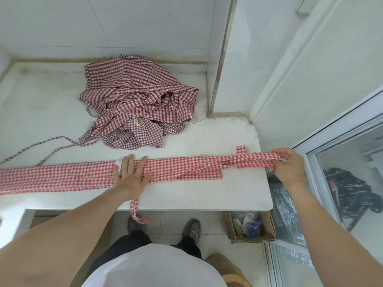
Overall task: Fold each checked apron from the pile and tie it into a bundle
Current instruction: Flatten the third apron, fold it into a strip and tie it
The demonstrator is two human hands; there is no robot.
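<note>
You have 1 checked apron [170, 169] folded down into a long narrow band, and it lies flat on the white worktop [207, 195] across the middle of the frame. No tied bundle shows anywhere in view, so judge this apron as partly done: the lengthwise folding looks finished, while the shortening folds and the tying are not yet done. Behind it, in the upper centre of the frame, the pile [136, 102] of unfolded aprons lies crumpled with loose straps trailing toward the left edge; I cannot tell how many it holds.

The band's long axis runs left to right, nearly parallel to the worktop's near edge. Its wide end runs out of the frame on the left, and its strap end points to the right, toward the glass-fronted cabinet [348, 183].

Your left hand [130, 175] lies flat on the band near its middle, fingers straight and spread, pressing it down. Your right hand [288, 162] is at the right end, beyond the worktop's edge, its fingers curled round the gathered straps [255, 160] and holding them out in line with the band. 1 loose strap [134, 210] hangs over the near edge below your left hand.
</note>
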